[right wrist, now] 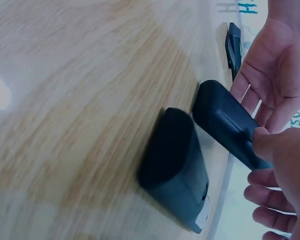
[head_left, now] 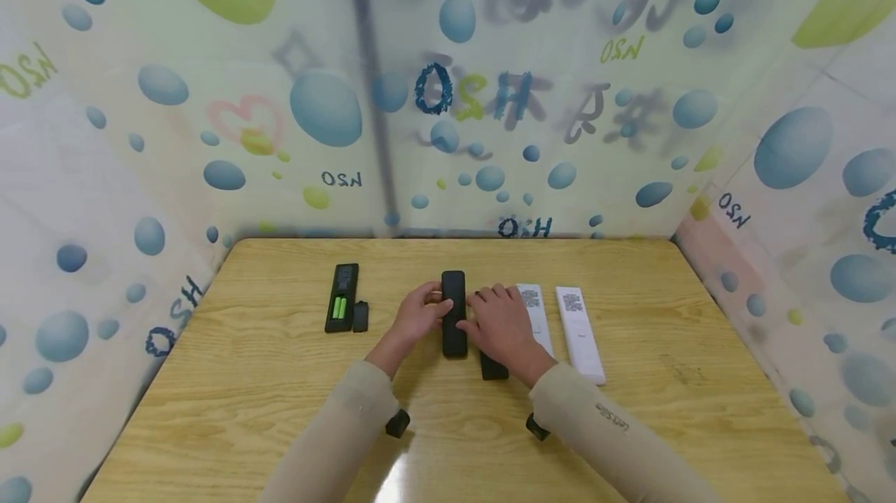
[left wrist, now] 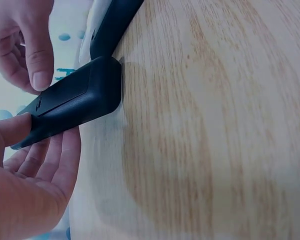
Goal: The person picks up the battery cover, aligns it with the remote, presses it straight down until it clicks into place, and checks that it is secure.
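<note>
A black remote control (head_left: 454, 336) is held back side up by my left hand (head_left: 418, 315), its thumb at one edge and its fingers underneath. In the left wrist view, the battery cover (left wrist: 65, 92) is in place on the remote's back. My right hand (head_left: 502, 323) reaches over from the other side. Its thumb (right wrist: 262, 142) rests on the remote, while the other fingers stay off it, loosely bent. Partly hidden beneath the right hand, a second black remote control (head_left: 493, 368) lies on the table.
On the left lies a black remote (head_left: 332, 316) with its compartment uncovered, showing green batteries (head_left: 339, 308). Beside it is a loose black cover (head_left: 360, 316). Two white remotes, one nearer (head_left: 537, 316) and one farther right (head_left: 579, 336), lie on the wooden table (head_left: 231, 386). Patterned curtains surround it.
</note>
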Available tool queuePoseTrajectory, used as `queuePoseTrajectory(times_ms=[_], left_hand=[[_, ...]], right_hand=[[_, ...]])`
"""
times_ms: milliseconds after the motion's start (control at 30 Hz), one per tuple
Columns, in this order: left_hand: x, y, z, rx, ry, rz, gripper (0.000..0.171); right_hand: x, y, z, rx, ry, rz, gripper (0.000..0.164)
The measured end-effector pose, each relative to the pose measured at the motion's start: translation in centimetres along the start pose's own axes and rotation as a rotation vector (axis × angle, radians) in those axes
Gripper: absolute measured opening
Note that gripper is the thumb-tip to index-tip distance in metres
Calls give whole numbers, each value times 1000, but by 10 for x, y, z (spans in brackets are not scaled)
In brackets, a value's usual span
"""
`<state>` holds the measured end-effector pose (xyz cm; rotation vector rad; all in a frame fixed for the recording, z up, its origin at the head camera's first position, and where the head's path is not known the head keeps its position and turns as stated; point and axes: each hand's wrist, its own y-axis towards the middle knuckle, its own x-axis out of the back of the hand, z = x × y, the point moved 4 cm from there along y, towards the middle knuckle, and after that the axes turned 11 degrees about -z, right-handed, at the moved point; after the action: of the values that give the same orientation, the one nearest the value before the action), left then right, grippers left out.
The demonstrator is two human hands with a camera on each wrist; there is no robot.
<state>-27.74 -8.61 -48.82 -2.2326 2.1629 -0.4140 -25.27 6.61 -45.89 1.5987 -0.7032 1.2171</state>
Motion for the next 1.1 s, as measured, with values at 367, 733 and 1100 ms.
queuePoseTrajectory(times_ms=[367, 733, 1100], left_hand=[[1, -3, -1, 3, -1, 9, 45], [0, -2, -1, -8, 10, -7, 44], [0, -2, -1, -16, 19, 4, 44]], right_hand=[[-7, -2, 0, 49, -5, 18, 51], [-8, -1, 0, 35, -7, 39, 51], [-8, 0, 1, -3, 1, 28, 49]])
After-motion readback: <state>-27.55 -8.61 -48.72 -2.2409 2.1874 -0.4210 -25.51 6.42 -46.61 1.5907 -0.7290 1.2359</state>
